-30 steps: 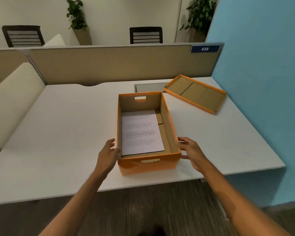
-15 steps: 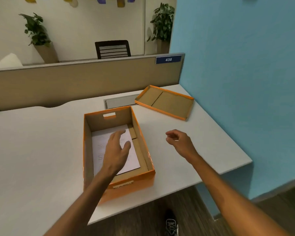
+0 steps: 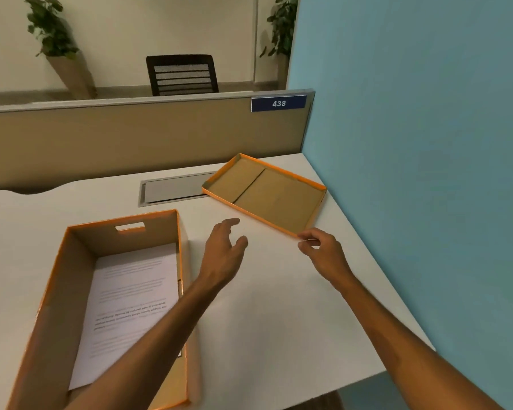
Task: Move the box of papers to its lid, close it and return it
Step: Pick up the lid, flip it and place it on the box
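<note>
The orange cardboard box (image 3: 57, 291) stands open on the white desk (image 3: 279, 315) at the near left, with white printed papers (image 3: 131, 291) lying flat inside. Its orange lid (image 3: 273, 196) lies upside down at the desk's far right corner, against the blue wall. My left hand (image 3: 224, 250) hovers between box and lid, fingers spread and holding nothing; its forearm crosses over the box's right wall. My right hand (image 3: 323, 250) pinches the lid's near corner between thumb and forefinger. The lid still rests flat on the desk.
A grey cable hatch (image 3: 172, 189) is set into the desk just left of the lid. A beige partition (image 3: 131, 137) with a "438" tag closes the back, and a blue wall (image 3: 412, 143) the right. The desk's right edge runs close past my right arm.
Both hands left the box and reached toward the lid. My left hand came out from over the papers to the right. My right hand reached the lid's near corner. The view swung right and closer.
</note>
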### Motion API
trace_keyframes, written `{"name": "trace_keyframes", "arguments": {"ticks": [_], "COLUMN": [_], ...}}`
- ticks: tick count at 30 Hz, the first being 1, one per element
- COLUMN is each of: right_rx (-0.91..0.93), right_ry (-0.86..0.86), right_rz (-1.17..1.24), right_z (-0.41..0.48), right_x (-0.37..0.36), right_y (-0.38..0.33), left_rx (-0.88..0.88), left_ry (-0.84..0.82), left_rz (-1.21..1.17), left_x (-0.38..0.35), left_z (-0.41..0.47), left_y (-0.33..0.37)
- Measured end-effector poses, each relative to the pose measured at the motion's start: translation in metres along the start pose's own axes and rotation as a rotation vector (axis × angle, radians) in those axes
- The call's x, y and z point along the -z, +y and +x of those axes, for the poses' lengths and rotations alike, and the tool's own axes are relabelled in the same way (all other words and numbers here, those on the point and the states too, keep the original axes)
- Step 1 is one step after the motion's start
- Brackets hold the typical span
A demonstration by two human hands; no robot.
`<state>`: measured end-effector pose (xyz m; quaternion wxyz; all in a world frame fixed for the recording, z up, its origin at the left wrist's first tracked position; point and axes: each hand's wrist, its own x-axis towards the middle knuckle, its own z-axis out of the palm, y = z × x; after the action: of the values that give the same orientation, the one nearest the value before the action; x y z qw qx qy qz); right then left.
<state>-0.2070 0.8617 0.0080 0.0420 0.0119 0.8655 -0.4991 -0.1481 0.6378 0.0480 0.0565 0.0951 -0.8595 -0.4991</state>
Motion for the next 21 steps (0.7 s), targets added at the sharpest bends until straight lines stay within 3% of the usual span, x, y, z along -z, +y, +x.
{"name": "trace_keyframes", "arguments": {"ticks": [12, 21], "right_rx": [-0.513, -0.695], "right_ry": [0.086, 0.109], "right_rz": [0.38, 0.608], "right_z": [0.122, 0.166], "right_x": [0.005, -0.009], "right_y": [0.067, 0.077], "left_rx": [0.686, 0.889], "left_ry": [-0.135, -0.016], "left_rz": [-0.66, -0.845], "left_x": [-0.113, -0.159], "left_z": [0.112, 0.17], "left_y": [-0.037, -0.064]}}
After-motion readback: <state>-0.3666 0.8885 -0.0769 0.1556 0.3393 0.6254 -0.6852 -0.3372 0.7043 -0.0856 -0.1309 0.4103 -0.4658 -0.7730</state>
